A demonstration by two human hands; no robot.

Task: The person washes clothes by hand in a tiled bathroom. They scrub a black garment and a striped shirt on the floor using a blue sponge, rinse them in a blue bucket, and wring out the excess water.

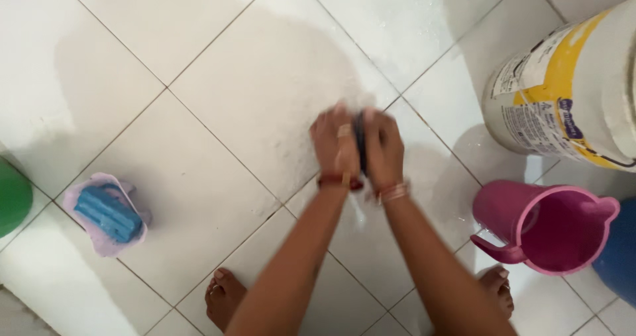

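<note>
Your left hand (335, 144) and right hand (383, 147) are pressed together, both clamped around a small dark thing (360, 141) (too blurry to tell what) held between your palms above the wet, glossy white tile floor (252, 91). A ridged blue soap bar (108, 212) sits on its crinkly wrapper off left; a smooth pink plastic jug (546, 225) stands right.

A dark, blurred object (360, 143) (kind unclear) sits upright, pressed between both hands above wet tiles.
</note>
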